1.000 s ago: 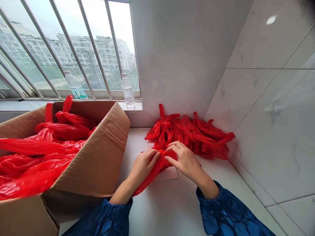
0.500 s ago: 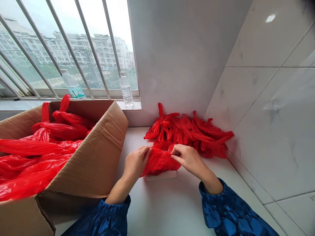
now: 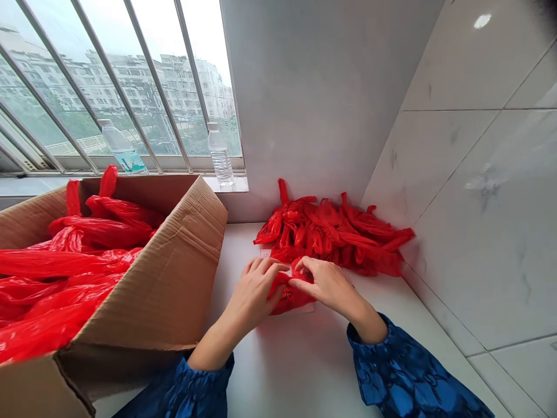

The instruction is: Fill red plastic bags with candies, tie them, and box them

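Note:
A red plastic bag [image 3: 292, 299] lies bunched on the white tabletop, over a flat pale piece whose edge shows beneath it. My left hand [image 3: 257, 290] curls around the bag's left side, with fingers bent over the plastic. From the right, my right hand [image 3: 324, 281] pinches a gathered part of the same bag between thumb and fingers. The two hands are close together, and the left fingers partly cover the bag. Just behind them rests a heap of red plastic bags [image 3: 335, 232] with twisted ends.
On the left a cardboard box [image 3: 174, 284] holds many knotted red bags [image 3: 100, 232]. Two plastic bottles, one with a blue label [image 3: 126, 151] and one clear [image 3: 220, 157], stand on the sill by the barred window. A tiled wall [image 3: 487, 232] closes off the right side.
My left hand has moved right, toward the right hand, and the bag is now gathered into a narrower bunch. My right hand has shifted slightly left. The view has turned a little.

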The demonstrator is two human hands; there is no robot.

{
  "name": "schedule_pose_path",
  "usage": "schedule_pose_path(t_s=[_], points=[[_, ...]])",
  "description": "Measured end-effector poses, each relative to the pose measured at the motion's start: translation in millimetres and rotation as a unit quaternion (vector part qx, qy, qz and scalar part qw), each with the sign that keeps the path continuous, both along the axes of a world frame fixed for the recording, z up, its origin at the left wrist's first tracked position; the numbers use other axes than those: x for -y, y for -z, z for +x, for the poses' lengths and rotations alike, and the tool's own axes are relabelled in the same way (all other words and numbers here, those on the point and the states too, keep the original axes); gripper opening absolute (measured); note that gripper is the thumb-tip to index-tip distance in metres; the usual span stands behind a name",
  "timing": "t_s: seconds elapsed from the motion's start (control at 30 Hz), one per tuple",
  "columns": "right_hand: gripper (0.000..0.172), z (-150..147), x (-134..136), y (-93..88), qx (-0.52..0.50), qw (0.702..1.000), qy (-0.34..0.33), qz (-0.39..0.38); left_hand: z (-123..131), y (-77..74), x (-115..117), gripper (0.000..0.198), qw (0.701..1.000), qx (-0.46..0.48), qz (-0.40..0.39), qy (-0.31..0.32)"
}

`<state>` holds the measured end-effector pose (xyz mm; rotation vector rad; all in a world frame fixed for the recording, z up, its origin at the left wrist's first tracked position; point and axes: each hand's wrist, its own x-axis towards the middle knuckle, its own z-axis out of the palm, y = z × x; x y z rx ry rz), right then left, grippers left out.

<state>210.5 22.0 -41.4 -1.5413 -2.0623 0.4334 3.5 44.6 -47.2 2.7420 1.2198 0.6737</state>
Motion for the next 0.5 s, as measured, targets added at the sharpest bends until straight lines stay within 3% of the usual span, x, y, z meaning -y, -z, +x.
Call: schedule_pose_path(t_s=[0.17, 0.23, 0.43, 0.5], points=[[0.012, -2.7, 0.4, 1.2, 0.016, 0.999, -0.042, 0.012, -0.4, 1.7, -2.2, 0.005, 1.000, -0.011, 0.007, 0.001], [0.013, 4.0, -1.3, 0.2, 0.008, 0.999, -0.040, 0.021, -3.4, 1.4, -4.4, 0.007, 1.000, -0.014, 0.019, -0.015], [0.015, 33.9, -5.1, -3.8, 0.046, 0.998, 0.047, 0.021, -17.5, -4.7, -8.0, 0.018, 0.984, 0.028, 0.049, -0.170], [0.014, 36.9, -3.4, -5.6, 0.046, 0.998, 0.052, 0.005, -18.1, -7.0, -7.1, 0.016, 0.980, 0.044, 0.052, -0.188]])
